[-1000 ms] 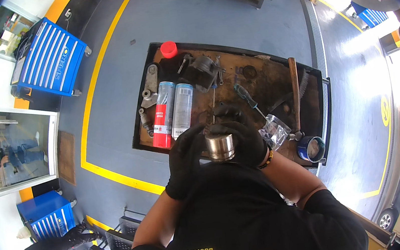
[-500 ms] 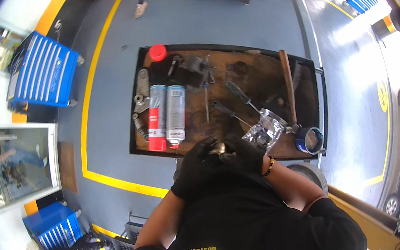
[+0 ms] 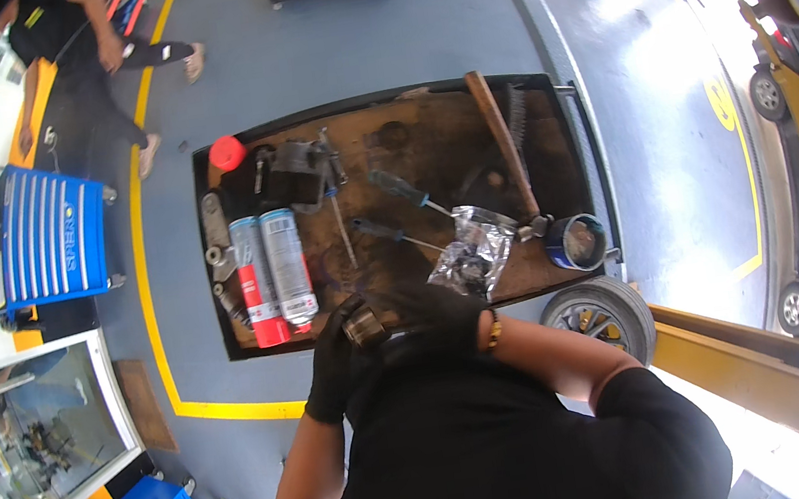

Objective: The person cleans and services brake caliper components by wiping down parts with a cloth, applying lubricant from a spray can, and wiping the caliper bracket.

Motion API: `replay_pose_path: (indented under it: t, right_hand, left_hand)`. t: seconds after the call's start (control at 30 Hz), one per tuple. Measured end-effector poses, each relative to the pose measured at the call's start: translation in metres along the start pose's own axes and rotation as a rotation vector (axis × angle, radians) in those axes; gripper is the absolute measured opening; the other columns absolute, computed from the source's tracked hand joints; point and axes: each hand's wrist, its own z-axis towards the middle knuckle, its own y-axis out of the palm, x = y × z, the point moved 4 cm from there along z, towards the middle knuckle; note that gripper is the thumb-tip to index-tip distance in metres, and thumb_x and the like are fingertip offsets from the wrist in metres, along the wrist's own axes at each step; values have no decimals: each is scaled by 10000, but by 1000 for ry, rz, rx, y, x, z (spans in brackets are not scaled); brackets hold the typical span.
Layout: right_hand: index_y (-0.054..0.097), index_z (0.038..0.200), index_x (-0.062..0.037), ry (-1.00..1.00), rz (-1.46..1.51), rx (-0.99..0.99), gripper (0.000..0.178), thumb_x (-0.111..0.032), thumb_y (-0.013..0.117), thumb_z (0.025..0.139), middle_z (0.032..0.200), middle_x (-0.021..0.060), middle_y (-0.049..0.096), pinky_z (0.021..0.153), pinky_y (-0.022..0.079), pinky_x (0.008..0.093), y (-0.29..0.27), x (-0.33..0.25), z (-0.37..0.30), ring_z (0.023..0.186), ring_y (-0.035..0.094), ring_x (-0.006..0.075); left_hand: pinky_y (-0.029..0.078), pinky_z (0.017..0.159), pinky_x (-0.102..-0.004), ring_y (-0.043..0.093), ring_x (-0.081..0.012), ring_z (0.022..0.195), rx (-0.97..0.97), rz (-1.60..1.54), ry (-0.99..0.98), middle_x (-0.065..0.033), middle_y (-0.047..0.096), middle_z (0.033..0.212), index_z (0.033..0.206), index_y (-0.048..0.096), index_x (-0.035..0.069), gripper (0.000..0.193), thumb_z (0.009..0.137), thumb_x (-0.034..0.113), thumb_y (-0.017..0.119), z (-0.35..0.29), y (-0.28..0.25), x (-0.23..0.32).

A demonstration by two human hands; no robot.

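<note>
Both of my hands wear black gloves and sit at the near edge of a worktable [image 3: 371, 107] with a dark rim. My left hand [image 3: 330, 365] is closed around a short, cylindrical metal part [image 3: 364, 327], brownish and shiny. To its right, my right hand [image 3: 444, 318] hovers at the table edge; its fingers are dark and blurred, so their pose is unclear. A clear plastic bag [image 3: 476, 244] with dark contents lies just beyond it. Two screwdrivers [image 3: 399, 187] rest further in, and two spray cans [image 3: 288, 264] lie beyond my left hand.
On the table are a hammer [image 3: 501, 140], a wire brush [image 3: 516, 118], an open blue tin [image 3: 575, 243], a red cap [image 3: 226, 153] and a dark metal block [image 3: 299, 174]. A wheel [image 3: 599, 324] stands near right. A person [image 3: 77, 60] walks at far left, by a blue tool cabinet [image 3: 49, 233].
My view has swung, shifting the table left. My hands, together before, are now further apart, with the metal part in the left. The other person has come more into view.
</note>
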Motion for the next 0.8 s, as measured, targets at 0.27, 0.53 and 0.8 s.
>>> replay_pose_path:
  t: [0.27, 0.53, 0.8]
  right_hand:
    - [592, 1180, -59, 253, 469, -24, 410, -346, 716, 915, 1045, 138, 701, 795, 547, 364, -13, -20, 13, 943, 700, 263]
    - [593, 1204, -19, -110, 506, -124, 217, -100, 589, 1003, 1087, 70, 658, 767, 537, 303, 1, -17, 31, 966, 620, 119]
    - [625, 1041, -21, 171, 711, -251, 212, -142, 719, 894, 857, 53, 682, 645, 526, 277, 42, -78, 74, 757, 652, 108]
  left_hand:
    - [507, 711, -430, 646, -341, 872, 172, 591, 157, -164, 666, 1089, 1384, 532, 22, 529, 881, 136, 650, 14, 4, 53]
    - [496, 725, -436, 644, -300, 807, 185, 1033, 438, -115, 636, 824, 856, 626, 96, 140, 885, 233, 622, 10, -18, 88]
    - [532, 668, -443, 676, -345, 755, 339, 477, 263, -150, 661, 781, 869, 670, 71, 108, 821, 168, 678, -43, -78, 51]
